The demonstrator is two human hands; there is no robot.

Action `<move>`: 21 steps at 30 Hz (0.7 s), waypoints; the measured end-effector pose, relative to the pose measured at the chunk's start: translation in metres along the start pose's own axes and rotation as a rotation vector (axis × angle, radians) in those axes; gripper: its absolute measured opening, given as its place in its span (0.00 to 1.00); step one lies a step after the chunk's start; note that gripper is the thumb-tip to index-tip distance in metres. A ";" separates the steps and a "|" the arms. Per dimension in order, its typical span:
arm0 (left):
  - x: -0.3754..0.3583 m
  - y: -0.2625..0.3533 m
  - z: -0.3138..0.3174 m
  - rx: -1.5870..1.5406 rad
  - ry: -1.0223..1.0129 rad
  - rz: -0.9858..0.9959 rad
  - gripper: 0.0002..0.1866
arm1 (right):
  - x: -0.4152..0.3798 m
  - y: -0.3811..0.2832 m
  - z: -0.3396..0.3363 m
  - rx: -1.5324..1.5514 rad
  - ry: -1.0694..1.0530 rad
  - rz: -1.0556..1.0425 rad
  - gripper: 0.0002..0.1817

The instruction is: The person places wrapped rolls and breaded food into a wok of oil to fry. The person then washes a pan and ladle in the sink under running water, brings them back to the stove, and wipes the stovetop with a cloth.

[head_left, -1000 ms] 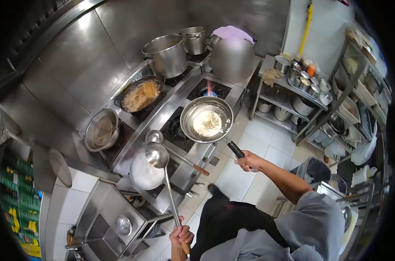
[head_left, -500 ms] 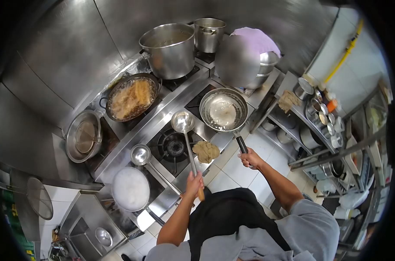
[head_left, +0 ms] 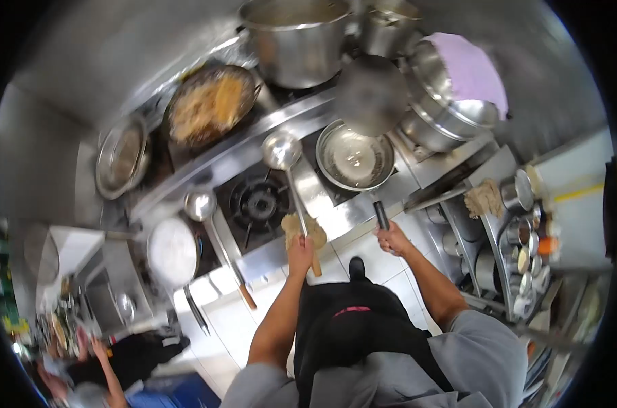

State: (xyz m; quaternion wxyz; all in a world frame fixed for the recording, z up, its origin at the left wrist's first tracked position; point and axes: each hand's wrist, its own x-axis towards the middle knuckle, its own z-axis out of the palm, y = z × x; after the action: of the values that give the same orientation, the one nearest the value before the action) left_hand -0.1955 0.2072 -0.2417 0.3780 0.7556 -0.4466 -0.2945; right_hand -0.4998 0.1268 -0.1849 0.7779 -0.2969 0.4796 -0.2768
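Note:
My left hand (head_left: 300, 256) is closed around the wooden-ended handle of a long metal ladle (head_left: 281, 150). The ladle's bowl reaches over the stove, beside a bare burner (head_left: 259, 205). In my right hand (head_left: 394, 240) is the black handle of a frying pan (head_left: 325, 160). Shiny, pale liquid lies in the pan, which is at the stove to the right of the ladle. A crumpled beige cloth (head_left: 315, 233) shows just behind my left hand and the ladle handle.
A wok (head_left: 251, 109) of frying food sits at the back left, near a large stockpot (head_left: 295, 51). Another ladle (head_left: 200, 203) lies by a pan of white liquid (head_left: 172, 251). Stacked steel pots (head_left: 434, 126) stand right. A co-worker's arm (head_left: 108, 370) shows lower left.
The view has shifted, so the stove appears higher and a co-worker shows at the lower left. Both hands keep their holds on the ladle and the frying pan.

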 end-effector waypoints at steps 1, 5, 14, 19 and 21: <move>-0.015 -0.003 -0.002 0.013 0.121 0.084 0.12 | 0.002 -0.002 -0.008 -0.034 -0.006 0.025 0.13; -0.083 -0.040 -0.023 0.114 0.185 -0.254 0.09 | 0.013 -0.004 -0.031 -0.006 -0.063 0.097 0.13; -0.066 -0.147 0.045 -0.321 0.091 -0.846 0.27 | -0.012 -0.041 -0.016 0.049 -0.016 0.299 0.23; -0.034 -0.161 0.080 -0.351 0.069 -0.637 0.26 | -0.042 0.015 -0.154 0.007 -0.014 0.509 0.29; -0.034 -0.147 0.076 -0.248 0.118 -0.587 0.23 | -0.064 0.062 -0.242 -0.024 0.100 0.706 0.25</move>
State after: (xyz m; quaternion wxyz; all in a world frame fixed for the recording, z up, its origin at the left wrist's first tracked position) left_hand -0.2031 0.2603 -0.4016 0.3913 0.8161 -0.1476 -0.3989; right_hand -0.7357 0.1661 -0.2808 0.7976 -0.1083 0.5933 0.0004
